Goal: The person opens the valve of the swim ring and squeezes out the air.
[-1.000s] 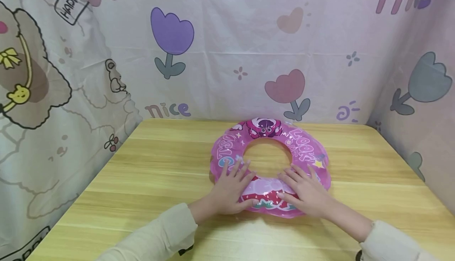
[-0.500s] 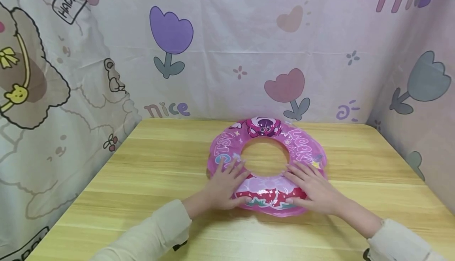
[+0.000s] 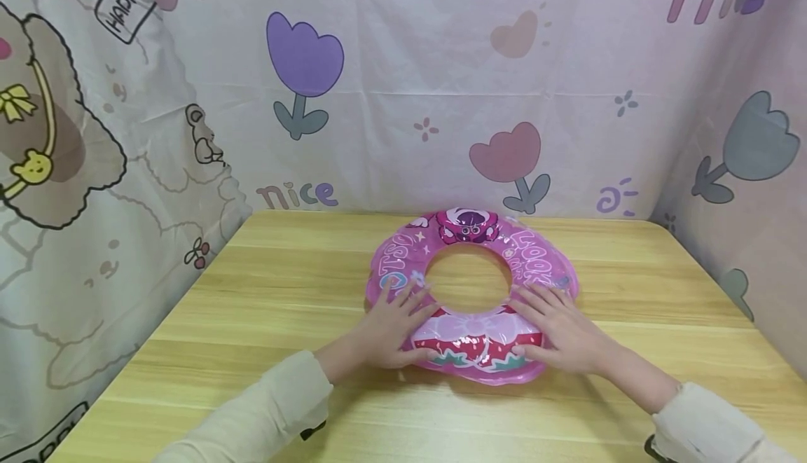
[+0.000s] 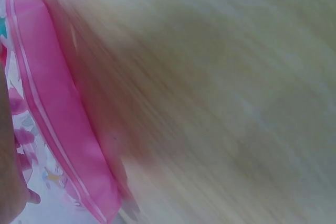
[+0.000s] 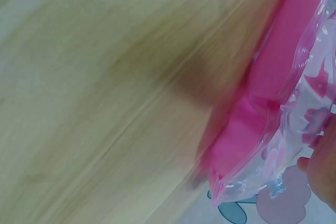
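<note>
A pink inflatable swim ring (image 3: 476,326) lies flat on the wooden table, printed with a bear at its far side and strawberries at its near side. My left hand (image 3: 394,326) rests on its near left part with fingers spread and straight. On the near right part lies my right hand (image 3: 567,330), its fingers likewise extended over the top. In the left wrist view the ring's pink side wall (image 4: 58,93) shows, with the hand at the left edge. The right wrist view shows the opposite side wall (image 5: 262,98), slightly creased, and part of the hand at the right edge.
The light wood table (image 3: 252,309) extends around the ring. Behind it hangs a pale cloth (image 3: 403,50) printed with tulips. A patterned cloth (image 3: 151,190) drops along the left side, and another stretch of cloth (image 3: 744,239) borders the right.
The ring has shifted slightly left. My left hand has moved a little left, and my right hand a little right, so the hands are farther apart on the ring.
</note>
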{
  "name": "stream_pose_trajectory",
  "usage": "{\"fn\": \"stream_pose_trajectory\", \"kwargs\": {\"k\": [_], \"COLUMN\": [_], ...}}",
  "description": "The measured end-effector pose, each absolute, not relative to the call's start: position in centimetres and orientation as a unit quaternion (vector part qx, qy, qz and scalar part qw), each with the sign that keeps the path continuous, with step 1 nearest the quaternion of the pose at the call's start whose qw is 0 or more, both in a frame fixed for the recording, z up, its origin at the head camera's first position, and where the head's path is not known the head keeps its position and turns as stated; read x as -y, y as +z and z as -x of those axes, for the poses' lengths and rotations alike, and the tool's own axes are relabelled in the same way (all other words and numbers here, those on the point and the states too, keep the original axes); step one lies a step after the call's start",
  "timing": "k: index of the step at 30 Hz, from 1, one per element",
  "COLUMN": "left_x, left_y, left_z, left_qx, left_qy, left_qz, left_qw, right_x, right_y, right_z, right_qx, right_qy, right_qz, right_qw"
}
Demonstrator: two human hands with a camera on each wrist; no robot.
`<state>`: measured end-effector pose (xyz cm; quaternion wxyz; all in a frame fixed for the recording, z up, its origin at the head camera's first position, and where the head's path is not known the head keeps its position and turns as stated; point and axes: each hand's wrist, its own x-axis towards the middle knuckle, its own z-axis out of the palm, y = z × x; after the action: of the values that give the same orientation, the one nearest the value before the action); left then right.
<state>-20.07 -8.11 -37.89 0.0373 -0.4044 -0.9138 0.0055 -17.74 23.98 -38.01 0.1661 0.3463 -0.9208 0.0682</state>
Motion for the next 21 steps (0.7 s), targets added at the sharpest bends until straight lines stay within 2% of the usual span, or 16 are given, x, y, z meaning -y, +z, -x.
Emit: {"fn": "stream_pose_trajectory", "kwargs": {"k": [9,21], "left_x": [9.0,9.7], "left_y": [-37.3,-36.7], "left_z": [20.7,21.7], "left_qx": [0.911,0.921], "left_qy": [0.001,-0.011], "left_qz": [0.411,0.390], "left_qw": [0.010,0.009], "right_x": [-24.2,-23.3], "right_y": [-37.8,-37.5], "right_z": [17.8,17.0], "right_qx": [0.923,0.917], "right_qy": [0.069,0.073], "right_qz": [-0.347,-0.363], "right_qw": [0.154,0.148]}}
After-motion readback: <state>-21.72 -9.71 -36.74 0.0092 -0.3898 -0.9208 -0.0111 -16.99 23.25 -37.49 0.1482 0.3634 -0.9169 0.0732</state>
